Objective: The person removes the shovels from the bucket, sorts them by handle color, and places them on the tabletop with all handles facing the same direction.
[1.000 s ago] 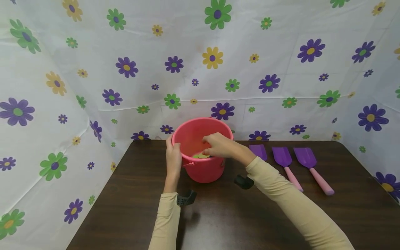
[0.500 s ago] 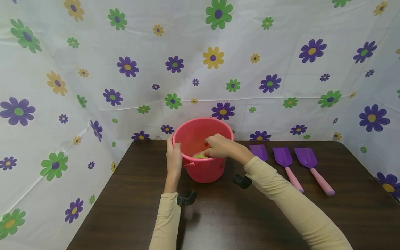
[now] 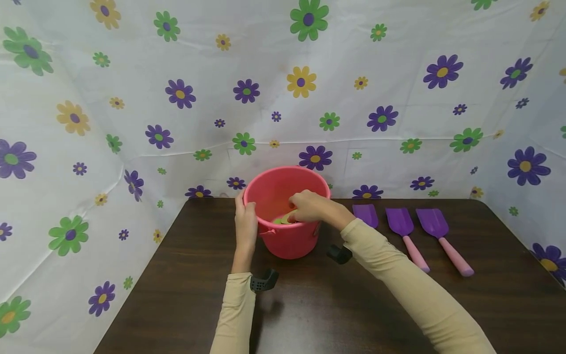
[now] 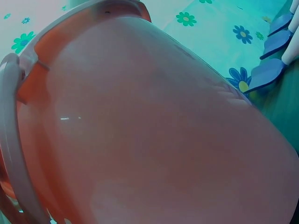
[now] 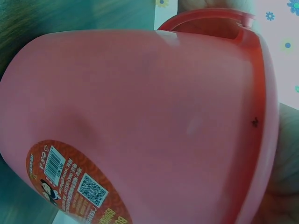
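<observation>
A pink plastic bucket (image 3: 289,243) stands on the dark wooden table in the head view. My left hand (image 3: 245,223) grips its left rim, thumb over the edge and the other fingers along the outside. Over the right rim reaches my right hand (image 3: 311,205), its bent fingers down inside the bucket. Flat, round yellow-green pieces (image 3: 284,221) lie in there, right at the thumb and fingertips; I cannot tell if one is pinched. Both wrist views are mostly filled by the bucket's side wall (image 4: 154,121). An oval orange label (image 5: 77,182) shows on it in the right wrist view.
To the right of the bucket lie three toy shovels with purple blades: a left one (image 3: 366,215) partly behind the right arm, a middle one (image 3: 399,221) and a right one (image 3: 432,222). A flowered white sheet (image 3: 265,59) hangs behind the table (image 3: 190,295).
The right forearm has shifted slightly left, while the right hand stays inside the bucket with its fingers among the round pieces. The left hand and the bucket stay in place.
</observation>
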Available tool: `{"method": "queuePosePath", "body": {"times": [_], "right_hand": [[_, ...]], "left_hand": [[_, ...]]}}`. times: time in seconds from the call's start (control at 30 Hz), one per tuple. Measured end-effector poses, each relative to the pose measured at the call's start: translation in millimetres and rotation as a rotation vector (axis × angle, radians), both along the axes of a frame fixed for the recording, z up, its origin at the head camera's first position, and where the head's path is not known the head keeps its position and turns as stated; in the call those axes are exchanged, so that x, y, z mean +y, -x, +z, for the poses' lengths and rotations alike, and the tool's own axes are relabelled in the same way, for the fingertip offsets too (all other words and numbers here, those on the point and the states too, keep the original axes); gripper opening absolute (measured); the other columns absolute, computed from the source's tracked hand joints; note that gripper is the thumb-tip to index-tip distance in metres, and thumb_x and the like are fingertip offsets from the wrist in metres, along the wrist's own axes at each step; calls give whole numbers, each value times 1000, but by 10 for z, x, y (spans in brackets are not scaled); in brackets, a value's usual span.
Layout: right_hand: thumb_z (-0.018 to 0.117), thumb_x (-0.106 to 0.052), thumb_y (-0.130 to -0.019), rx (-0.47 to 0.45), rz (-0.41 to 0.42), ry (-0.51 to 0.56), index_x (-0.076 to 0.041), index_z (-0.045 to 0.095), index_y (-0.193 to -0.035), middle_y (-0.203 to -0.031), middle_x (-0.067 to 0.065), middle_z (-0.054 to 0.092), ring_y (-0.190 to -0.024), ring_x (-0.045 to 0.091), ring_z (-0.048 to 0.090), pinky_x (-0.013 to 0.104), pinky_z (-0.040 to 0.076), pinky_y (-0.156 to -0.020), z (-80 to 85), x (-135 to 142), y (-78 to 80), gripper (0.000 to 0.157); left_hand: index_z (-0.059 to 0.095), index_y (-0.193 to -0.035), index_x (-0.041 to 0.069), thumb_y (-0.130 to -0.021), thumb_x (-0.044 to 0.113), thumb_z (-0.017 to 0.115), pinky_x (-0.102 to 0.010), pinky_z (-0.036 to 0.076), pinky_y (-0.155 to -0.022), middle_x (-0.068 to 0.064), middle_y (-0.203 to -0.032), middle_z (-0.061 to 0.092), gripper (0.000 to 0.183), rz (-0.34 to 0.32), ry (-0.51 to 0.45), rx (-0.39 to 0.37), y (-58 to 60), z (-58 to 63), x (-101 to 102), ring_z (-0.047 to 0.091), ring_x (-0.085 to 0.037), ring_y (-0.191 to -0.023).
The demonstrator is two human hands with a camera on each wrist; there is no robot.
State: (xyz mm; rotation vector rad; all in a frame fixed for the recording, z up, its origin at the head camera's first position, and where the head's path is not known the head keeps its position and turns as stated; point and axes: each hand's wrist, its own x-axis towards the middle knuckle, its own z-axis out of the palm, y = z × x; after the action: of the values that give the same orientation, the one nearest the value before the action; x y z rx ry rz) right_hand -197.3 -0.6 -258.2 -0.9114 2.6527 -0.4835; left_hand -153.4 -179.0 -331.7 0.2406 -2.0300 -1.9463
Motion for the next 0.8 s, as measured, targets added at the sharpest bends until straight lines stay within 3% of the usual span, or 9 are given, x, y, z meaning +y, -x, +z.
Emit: {"method": "queuePosePath", "body": {"times": [0.17, 0.37, 0.57, 0.8], "right_hand": [[72, -19, -91, -15, -17, -7, 3, 68, -115, -90, 6, 67, -79, 18, 60, 29, 53, -73, -12, -17, 12, 33], [72, -19, -92, -70, -58, -55, 2, 64, -118, -92, 7, 66, -80, 19, 62, 28, 54, -74, -34, -60, 49, 35], [71, -22, -93, -156, -86, -116, -1, 67, -110, -85, 5, 63, -75, 17, 60, 26, 52, -69, -51, -98, 97, 27], [68, -22, -95, -182, -96, -150, -2, 69, -105, -80, 4, 60, -72, 16, 58, 25, 48, -65, -38, -98, 87, 23]], "left_hand": [[34, -158, 11, -103, 15, 45, -58, 41, -113, -12, -160, 42, 56, 0, -6, 0, -10, 1, 6, 47, -38, -138], [35, -158, 10, -103, 15, 43, -58, 40, -113, -14, -159, 43, 56, 1, -6, 6, -12, 8, 4, 47, -38, -137], [33, -158, 11, -103, 15, 45, -57, 43, -111, -12, -159, 43, 56, -10, -14, 5, -15, 4, 4, 48, -38, -136], [33, -158, 11, -103, 14, 44, -59, 43, -111, -14, -158, 44, 57, -14, -6, 6, -10, -15, 7, 49, -40, -136]]}}
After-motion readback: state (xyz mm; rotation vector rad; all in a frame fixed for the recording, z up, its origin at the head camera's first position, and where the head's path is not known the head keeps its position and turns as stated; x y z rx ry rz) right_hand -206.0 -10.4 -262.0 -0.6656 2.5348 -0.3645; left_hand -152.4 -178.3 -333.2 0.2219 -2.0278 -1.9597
